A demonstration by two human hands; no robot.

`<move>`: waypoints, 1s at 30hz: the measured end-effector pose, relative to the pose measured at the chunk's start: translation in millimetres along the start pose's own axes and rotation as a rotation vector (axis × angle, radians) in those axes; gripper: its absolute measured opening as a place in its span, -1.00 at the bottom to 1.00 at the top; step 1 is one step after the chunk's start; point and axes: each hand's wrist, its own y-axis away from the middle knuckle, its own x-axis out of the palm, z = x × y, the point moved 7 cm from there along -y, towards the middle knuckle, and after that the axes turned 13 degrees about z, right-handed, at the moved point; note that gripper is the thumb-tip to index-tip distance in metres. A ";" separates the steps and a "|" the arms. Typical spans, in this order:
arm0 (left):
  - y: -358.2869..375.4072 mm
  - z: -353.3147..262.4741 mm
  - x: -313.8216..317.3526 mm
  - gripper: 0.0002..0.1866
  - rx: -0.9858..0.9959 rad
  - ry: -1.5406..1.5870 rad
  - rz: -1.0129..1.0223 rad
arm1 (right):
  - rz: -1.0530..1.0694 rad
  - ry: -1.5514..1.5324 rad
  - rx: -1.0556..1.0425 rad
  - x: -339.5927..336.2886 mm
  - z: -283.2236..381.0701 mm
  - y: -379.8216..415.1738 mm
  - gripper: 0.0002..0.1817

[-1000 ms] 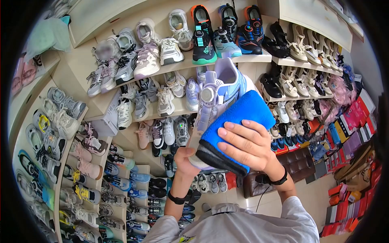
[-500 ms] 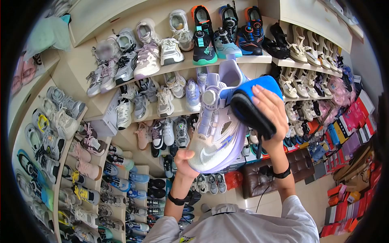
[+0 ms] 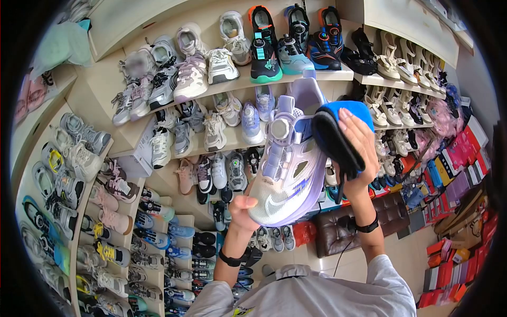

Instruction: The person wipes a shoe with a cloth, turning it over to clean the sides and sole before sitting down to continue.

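Observation:
A white and lavender sneaker (image 3: pixel 288 177) with a round dial on its strap is held up in front of the shelves, toe down toward me. My left hand (image 3: pixel 243 212) grips it at the toe, with the thumb on top. In my right hand (image 3: pixel 359 145) is a folded blue and black brush pad (image 3: pixel 340 138), its fingers wrapped over the blue side. The pad's dark face is turned to the sneaker's side, near the ankle opening; whether they touch is unclear. A black strap hangs below the pad.
Upper shelves (image 3: pixel 253 84) with rows of shoes stand behind the sneaker. More shoe racks (image 3: pixel 79 222) are on the left. A brown leather stool (image 3: pixel 330 232) and a red bag (image 3: pixel 304 234) lie below. Red boxes (image 3: pixel 454 274) are stacked at right.
The sneaker has tilted and shifted slightly to the right. My right hand and the pad have moved a little to the right, off the sneaker's upper side.

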 end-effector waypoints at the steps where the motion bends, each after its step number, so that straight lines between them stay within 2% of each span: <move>1: -0.3 -0.4 -0.5 0.00 -0.008 -0.002 0.001 | 0.020 -0.009 -0.023 0.9 3.5 -1.0 -0.63; 8: 0.0 -5.7 -2.8 -0.03 -0.014 -0.211 -0.207 | 0.252 -0.076 -0.249 6.2 42.7 -3.8 -0.71; 12: 5.3 -0.1 -6.4 -0.16 0.067 0.095 -0.012 | 0.341 -0.122 -0.438 9.1 71.3 -0.7 -0.72; 13: 13.2 -0.8 -13.9 -0.26 0.073 0.062 -0.118 | 0.334 -0.141 -0.456 10.3 75.2 2.0 -0.71; 14: 20.7 -2.7 -20.2 -0.27 0.075 0.050 -0.176 | 0.328 -0.171 -0.472 10.4 77.9 3.8 -0.71; 21: 25.8 4.5 -30.8 -0.29 -0.110 0.081 -0.185 | 0.435 -0.334 -0.557 9.9 96.7 9.7 -0.71; 30: 39.7 7.4 -66.7 -0.32 -0.088 -0.024 -0.243 | 0.433 -0.227 -0.456 13.1 82.7 6.6 -0.68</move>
